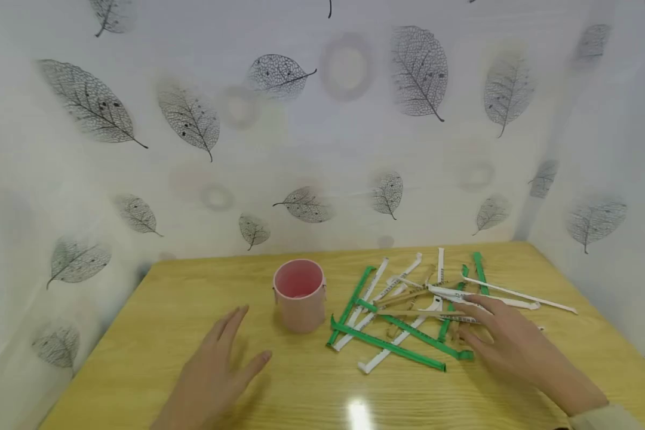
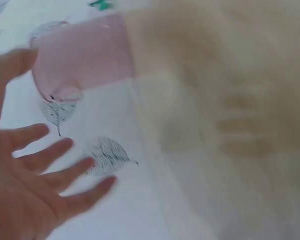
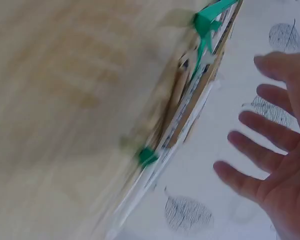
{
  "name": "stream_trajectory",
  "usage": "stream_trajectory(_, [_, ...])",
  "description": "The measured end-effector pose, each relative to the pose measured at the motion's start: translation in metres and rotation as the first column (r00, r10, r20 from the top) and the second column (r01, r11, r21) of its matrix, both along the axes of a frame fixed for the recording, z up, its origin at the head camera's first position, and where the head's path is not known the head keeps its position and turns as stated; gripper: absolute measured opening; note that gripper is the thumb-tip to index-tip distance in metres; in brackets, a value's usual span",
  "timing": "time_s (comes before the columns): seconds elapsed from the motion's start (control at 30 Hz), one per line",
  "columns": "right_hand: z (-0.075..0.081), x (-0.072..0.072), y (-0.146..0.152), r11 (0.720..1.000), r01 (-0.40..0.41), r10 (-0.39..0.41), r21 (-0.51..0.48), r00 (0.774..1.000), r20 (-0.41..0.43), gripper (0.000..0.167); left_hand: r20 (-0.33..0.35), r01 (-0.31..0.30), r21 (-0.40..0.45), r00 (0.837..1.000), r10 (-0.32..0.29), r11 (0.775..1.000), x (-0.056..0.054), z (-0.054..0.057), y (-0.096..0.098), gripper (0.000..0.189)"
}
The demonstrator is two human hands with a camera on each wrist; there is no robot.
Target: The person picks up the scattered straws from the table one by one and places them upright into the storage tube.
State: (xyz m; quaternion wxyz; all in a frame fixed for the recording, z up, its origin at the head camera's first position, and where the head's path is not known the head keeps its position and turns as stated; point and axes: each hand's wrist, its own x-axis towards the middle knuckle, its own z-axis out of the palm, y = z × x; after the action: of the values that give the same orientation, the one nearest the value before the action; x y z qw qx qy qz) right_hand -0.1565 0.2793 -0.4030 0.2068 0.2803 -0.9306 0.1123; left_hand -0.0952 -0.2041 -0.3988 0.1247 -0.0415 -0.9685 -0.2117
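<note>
A pink cup (image 1: 300, 304) stands upright on the wooden table, seen also in the left wrist view as a pink cylinder (image 2: 85, 57). My left hand (image 1: 209, 364) hovers to its near left, thumb and fingers spread, holding nothing. To the right of the cup lies a loose, crisscrossed pile of slim stick-like packets: green (image 1: 389, 343), white (image 1: 378, 358) and brown (image 1: 403, 297), some with printed lettering. My right hand (image 1: 510, 340) is over the right side of this pile, fingers extended. In the right wrist view, the right hand (image 3: 275, 135) is spread with nothing in its palm.
The yellow wood-grain table (image 1: 193, 286) runs back to a white cloth (image 1: 349, 143) printed with grey leaves, which also hangs along both sides. Several packets overlap one another, and a thin white one (image 1: 521, 292) reaches toward the table's right side.
</note>
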Motion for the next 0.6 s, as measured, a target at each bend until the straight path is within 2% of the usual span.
stream_trajectory(0.07, [0.002,-0.011,-0.013,0.996,-0.091,0.09,-0.004,0.996,-0.025,0.043,-0.052,0.034,0.125,0.998,-0.027,0.992,-0.01,0.005,0.005,0.079])
stream_trajectory(0.13, [0.005,-0.021,-0.027,0.989,-0.15,0.15,0.005,0.989,-0.006,0.036,-0.104,0.077,0.219,0.993,-0.056,0.973,-0.024,0.011,0.011,0.074])
stream_trajectory(0.23, [0.009,-0.032,-0.048,0.979,-0.204,0.202,0.006,0.975,0.095,0.031,-0.137,0.129,0.291,0.986,-0.092,0.948,-0.046,0.018,0.019,0.077])
stream_trajectory(0.3, [0.008,-0.038,-0.059,0.972,-0.234,0.231,0.0,0.961,0.149,0.031,-0.122,0.16,0.325,0.984,-0.127,0.932,-0.061,0.021,0.024,0.081])
stream_trajectory(0.4, [0.004,-0.046,-0.072,0.956,-0.292,0.289,-0.016,0.939,0.185,0.033,-0.076,0.197,0.358,0.98,-0.182,0.913,-0.078,0.022,0.029,0.087])
stream_trajectory(0.5, [0.0,-0.052,-0.081,0.945,-0.327,0.324,-0.019,0.923,0.207,0.032,-0.025,0.213,0.393,0.975,-0.221,0.894,-0.089,0.02,0.031,0.088])
stream_trajectory(0.6, [-0.003,-0.057,-0.088,0.941,-0.337,0.33,-0.009,0.916,0.23,0.03,0.007,0.215,0.434,0.97,-0.242,0.875,-0.094,0.018,0.03,0.086])
